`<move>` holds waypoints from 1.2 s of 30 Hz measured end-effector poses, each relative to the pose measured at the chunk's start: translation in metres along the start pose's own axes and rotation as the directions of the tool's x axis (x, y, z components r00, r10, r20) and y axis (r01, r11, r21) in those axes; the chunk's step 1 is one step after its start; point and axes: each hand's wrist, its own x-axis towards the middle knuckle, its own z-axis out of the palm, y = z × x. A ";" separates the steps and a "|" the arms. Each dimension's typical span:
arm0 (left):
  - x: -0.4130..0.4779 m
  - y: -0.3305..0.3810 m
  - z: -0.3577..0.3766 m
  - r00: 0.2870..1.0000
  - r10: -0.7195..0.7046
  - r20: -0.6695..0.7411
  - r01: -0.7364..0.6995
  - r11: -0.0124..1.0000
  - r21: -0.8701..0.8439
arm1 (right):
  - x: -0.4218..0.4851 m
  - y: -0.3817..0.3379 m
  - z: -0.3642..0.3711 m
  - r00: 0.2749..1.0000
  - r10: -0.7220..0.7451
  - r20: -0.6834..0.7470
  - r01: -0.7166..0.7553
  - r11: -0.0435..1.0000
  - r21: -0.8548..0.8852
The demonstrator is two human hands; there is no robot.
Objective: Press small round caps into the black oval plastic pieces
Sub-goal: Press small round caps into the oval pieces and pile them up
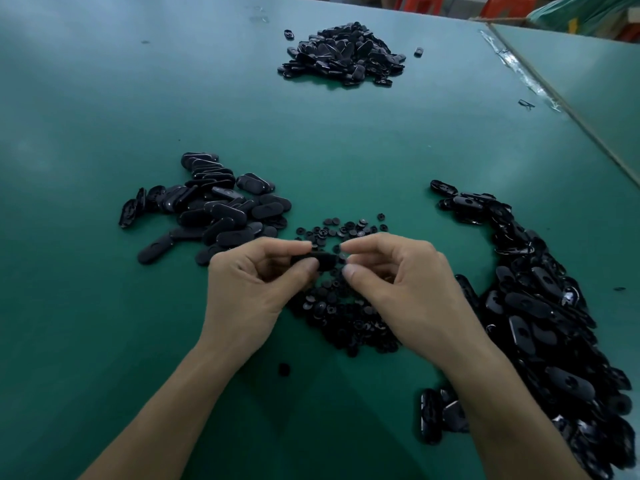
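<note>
While the left grip point(256, 282) pinches an oval piece point(322, 259) and the right grip point(398, 282) curls, contents hidden, a tilted cap could drop.

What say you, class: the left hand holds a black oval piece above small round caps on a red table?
The table is green, not red; the head view shows it. The left hand does hold the black oval piece above the small round caps.

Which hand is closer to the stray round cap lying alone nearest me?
Left. The left hand, holding an oval piece, is just beyond the stray round cap; the right hand sits farther right.
</note>
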 end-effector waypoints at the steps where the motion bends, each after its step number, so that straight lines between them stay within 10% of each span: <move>1: 0.002 -0.001 -0.003 0.999 0.018 -0.041 -0.016 0.999 0.048 | 0.000 0.004 -0.004 0.999 0.006 -0.044 -0.009 0.998 -0.063; 11: 0.027 -0.003 -0.046 0.929 0.139 -0.343 0.011 0.916 0.401 | -0.002 0.044 -0.070 0.894 0.405 -0.193 -0.445 0.741 -0.503; 21: 0.030 -0.012 -0.054 0.921 0.208 -0.329 0.074 0.736 0.673 | -0.004 0.051 -0.066 0.912 0.280 -0.300 -0.399 0.777 -0.486; 28: 0.014 0.001 -0.024 0.941 0.303 -0.153 -0.177 0.823 0.539 | -0.003 0.028 -0.045 0.978 0.076 -0.197 -0.087 0.995 -0.049; 36: -0.010 0.007 0.008 0.987 -0.010 0.162 -0.017 0.986 0.169 | -0.006 0.009 0.002 0.992 0.008 0.130 -0.066 0.891 0.449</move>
